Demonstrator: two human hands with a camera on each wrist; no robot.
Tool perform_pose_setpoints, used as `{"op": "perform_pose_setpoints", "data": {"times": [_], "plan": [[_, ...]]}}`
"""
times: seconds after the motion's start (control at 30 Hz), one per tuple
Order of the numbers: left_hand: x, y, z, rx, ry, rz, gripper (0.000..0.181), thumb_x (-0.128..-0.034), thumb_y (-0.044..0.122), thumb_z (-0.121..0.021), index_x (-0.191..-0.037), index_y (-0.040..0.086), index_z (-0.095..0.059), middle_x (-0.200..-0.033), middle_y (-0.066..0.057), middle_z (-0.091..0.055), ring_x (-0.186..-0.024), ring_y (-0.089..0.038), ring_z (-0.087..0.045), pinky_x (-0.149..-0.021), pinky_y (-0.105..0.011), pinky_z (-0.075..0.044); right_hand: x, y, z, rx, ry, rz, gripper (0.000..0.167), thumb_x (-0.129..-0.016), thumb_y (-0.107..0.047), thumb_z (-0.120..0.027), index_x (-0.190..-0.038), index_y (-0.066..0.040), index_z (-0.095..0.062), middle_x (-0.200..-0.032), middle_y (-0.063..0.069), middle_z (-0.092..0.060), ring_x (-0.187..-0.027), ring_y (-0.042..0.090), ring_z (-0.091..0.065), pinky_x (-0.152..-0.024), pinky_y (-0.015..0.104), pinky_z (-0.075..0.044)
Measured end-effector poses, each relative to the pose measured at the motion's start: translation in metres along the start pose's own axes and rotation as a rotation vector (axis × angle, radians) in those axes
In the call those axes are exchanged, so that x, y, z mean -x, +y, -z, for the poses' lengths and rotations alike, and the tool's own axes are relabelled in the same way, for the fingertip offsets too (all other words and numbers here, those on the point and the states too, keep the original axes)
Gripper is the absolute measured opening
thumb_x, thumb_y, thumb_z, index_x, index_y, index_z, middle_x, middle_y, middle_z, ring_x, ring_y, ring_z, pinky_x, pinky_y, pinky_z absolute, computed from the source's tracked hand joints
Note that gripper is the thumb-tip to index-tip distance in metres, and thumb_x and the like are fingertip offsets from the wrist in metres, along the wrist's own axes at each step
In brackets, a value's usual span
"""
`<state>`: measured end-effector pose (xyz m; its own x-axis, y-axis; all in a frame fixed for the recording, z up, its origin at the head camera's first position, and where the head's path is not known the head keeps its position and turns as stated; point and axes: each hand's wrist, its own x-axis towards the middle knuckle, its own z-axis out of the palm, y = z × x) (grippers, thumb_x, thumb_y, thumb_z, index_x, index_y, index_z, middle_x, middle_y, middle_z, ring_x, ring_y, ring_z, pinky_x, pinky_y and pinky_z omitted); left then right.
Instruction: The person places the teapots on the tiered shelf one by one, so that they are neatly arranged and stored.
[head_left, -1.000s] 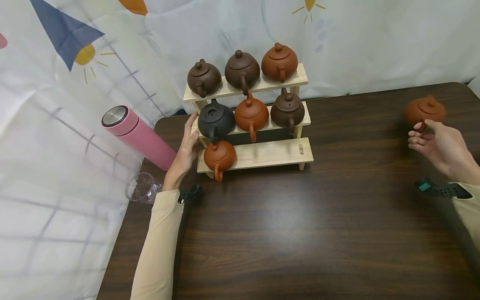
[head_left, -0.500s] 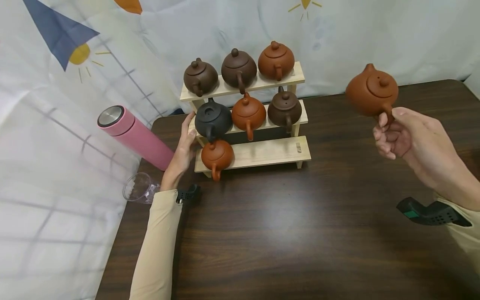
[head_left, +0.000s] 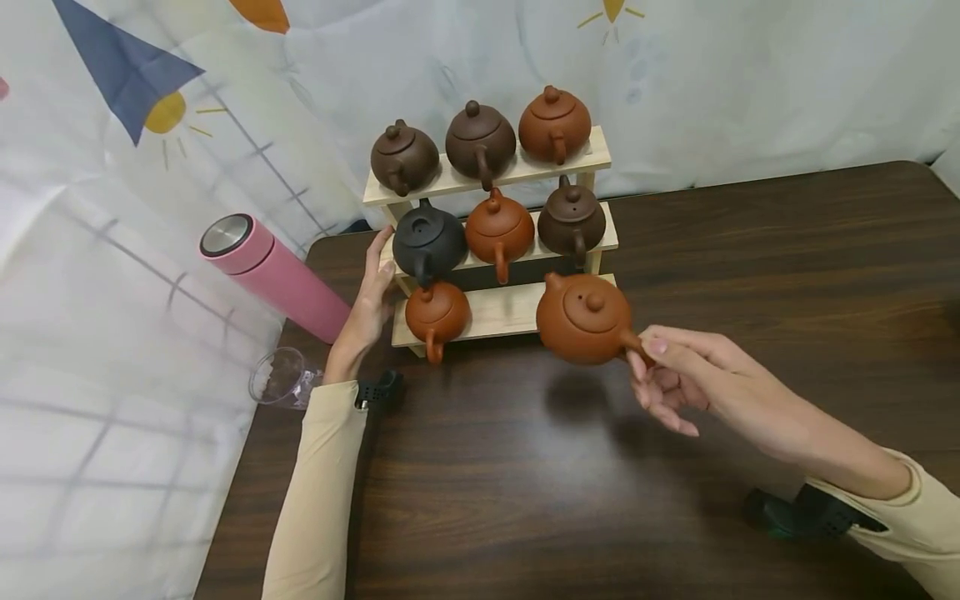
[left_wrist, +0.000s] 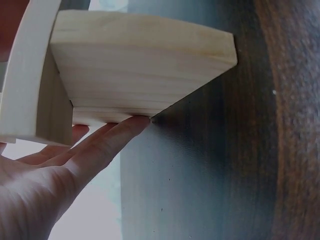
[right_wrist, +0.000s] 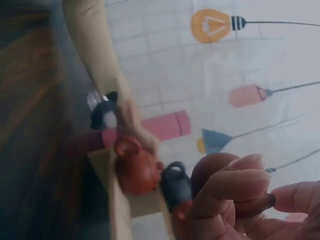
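My right hand (head_left: 697,383) pinches the handle of an orange-brown clay teapot (head_left: 588,321). The teapot hangs over the front right of a three-tier wooden rack (head_left: 506,310), apart from the table, its spout pointing up and left. In the right wrist view the held teapot (right_wrist: 210,167) is partly hidden by fingers. My left hand (head_left: 365,304) rests on the rack's left side, and the left wrist view shows its straight fingers (left_wrist: 107,145) against the wood (left_wrist: 135,65). Near it are a black teapot (head_left: 429,242) and, on the bottom tier, a small orange teapot (head_left: 437,312).
The middle tier also bears an orange teapot (head_left: 498,229) and a dark brown one (head_left: 572,218). Two brown teapots and a reddish teapot (head_left: 555,125) stand on top. A pink flask (head_left: 288,287) and a clear cup (head_left: 281,379) stand at left. A curtain hangs behind.
My right hand has lifted the orange-brown teapot off the table at the far right and carried it left to the rack's front. The left hand has stayed at the rack.
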<state>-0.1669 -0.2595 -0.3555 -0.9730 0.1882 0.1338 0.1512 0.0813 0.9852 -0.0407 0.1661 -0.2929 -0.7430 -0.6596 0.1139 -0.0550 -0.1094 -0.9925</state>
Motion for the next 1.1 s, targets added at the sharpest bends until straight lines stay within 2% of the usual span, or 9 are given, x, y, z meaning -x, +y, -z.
{"op": "perform_pose_setpoints", "data": {"times": [0.1,0.2,0.37,0.57,0.73,0.9,1.1], "plan": [[0.001,-0.001,0.000,-0.007,0.003,0.000,0.063,-0.1082,0.028,-0.032,-0.167,0.023,-0.011,-0.159,-0.010,-0.031,-0.128,-0.020,-0.048,-0.105,-0.041,-0.036,-0.003,0.009,-0.004,0.004,-0.037,-0.059,0.030,-0.117,-0.012,-0.030,-0.103,0.002,-0.053,-0.086,0.013,-0.056,-0.058,0.028,-0.048,-0.045,0.040,-0.040],[0.002,0.000,-0.001,-0.018,0.006,0.007,0.063,-0.1084,0.029,-0.032,-0.167,0.023,-0.011,-0.161,-0.010,-0.029,-0.129,-0.021,-0.047,-0.105,-0.043,-0.036,-0.007,0.017,-0.006,0.027,-0.024,-0.104,0.031,-0.117,-0.016,-0.034,-0.101,0.004,-0.052,-0.086,0.014,-0.056,-0.057,0.027,-0.048,-0.047,0.038,-0.042],[0.003,0.001,-0.001,-0.034,-0.001,0.013,0.063,-0.1085,0.030,-0.032,-0.167,0.024,-0.011,-0.160,-0.011,-0.029,-0.126,-0.021,-0.050,-0.104,-0.043,-0.037,-0.023,0.029,-0.005,0.048,0.049,-0.171,0.039,-0.116,-0.024,-0.037,-0.100,0.009,-0.050,-0.085,0.015,-0.057,-0.056,0.023,-0.049,-0.049,0.032,-0.043],[0.002,0.002,-0.001,-0.043,0.000,0.006,0.064,-0.1079,0.030,-0.032,-0.167,0.024,-0.011,-0.161,-0.010,-0.026,-0.125,-0.022,-0.050,-0.104,-0.044,-0.036,-0.047,0.040,-0.002,0.055,0.139,-0.248,0.036,-0.115,-0.023,-0.038,-0.099,0.006,-0.051,-0.084,0.015,-0.056,-0.057,0.016,-0.049,-0.051,0.027,-0.043],[0.001,0.002,-0.001,-0.041,-0.004,0.014,0.063,-0.1087,0.030,-0.031,-0.167,0.024,-0.011,-0.161,-0.010,-0.027,-0.127,-0.023,-0.050,-0.105,-0.047,-0.036,-0.060,0.044,0.001,0.068,0.185,-0.280,0.035,-0.114,-0.022,-0.039,-0.101,0.008,-0.050,-0.085,0.015,-0.058,-0.057,0.015,-0.049,-0.052,0.027,-0.042],[0.001,0.002,0.000,-0.037,0.000,0.023,0.063,-0.1078,0.031,-0.032,-0.167,0.026,-0.011,-0.160,-0.009,-0.028,-0.127,-0.024,-0.050,-0.104,-0.048,-0.036,-0.068,0.051,-0.002,0.102,0.169,-0.285,0.035,-0.114,-0.020,-0.040,-0.105,0.011,-0.051,-0.087,0.016,-0.060,-0.056,0.013,-0.049,-0.052,0.026,-0.042],[0.002,0.001,0.000,-0.036,0.007,0.023,0.063,-0.1073,0.032,-0.033,-0.167,0.026,-0.012,-0.161,-0.009,-0.027,-0.128,-0.026,-0.049,-0.103,-0.049,-0.036,-0.074,0.057,-0.014,0.063,0.152,-0.273,0.035,-0.115,-0.020,-0.039,-0.113,0.013,-0.053,-0.086,0.011,-0.063,-0.054,0.012,-0.047,-0.052,0.025,-0.040]]}}
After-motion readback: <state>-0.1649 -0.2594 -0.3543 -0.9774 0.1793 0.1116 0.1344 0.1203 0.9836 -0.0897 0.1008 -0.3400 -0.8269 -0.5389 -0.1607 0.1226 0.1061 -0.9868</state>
